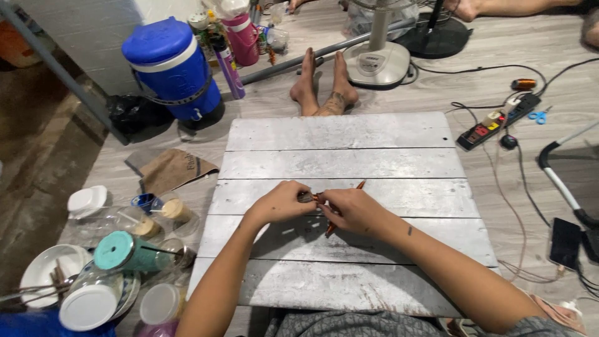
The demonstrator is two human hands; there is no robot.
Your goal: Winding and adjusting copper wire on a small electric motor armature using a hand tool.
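Observation:
My left hand (pixel 282 202) and my right hand (pixel 353 209) meet over the middle of a grey-white plank board (pixel 337 143) that lies across my lap. Between the fingertips of both hands is a small dark metal piece (pixel 306 197). My right hand also grips a thin orange-brown tool (pixel 360 185), whose tip sticks out above the hand and whose lower end shows under the palm. My bare feet (pixel 324 87) rest on the floor beyond the board.
A blue water cooler (pixel 171 68) and bottles stand at the back left. Jars, lidded plastic cups and a white bowl (pixel 47 268) crowd the floor at left. A fan base (pixel 377 62) is behind; a power strip (pixel 493 125), cables and a phone (pixel 564 242) lie right.

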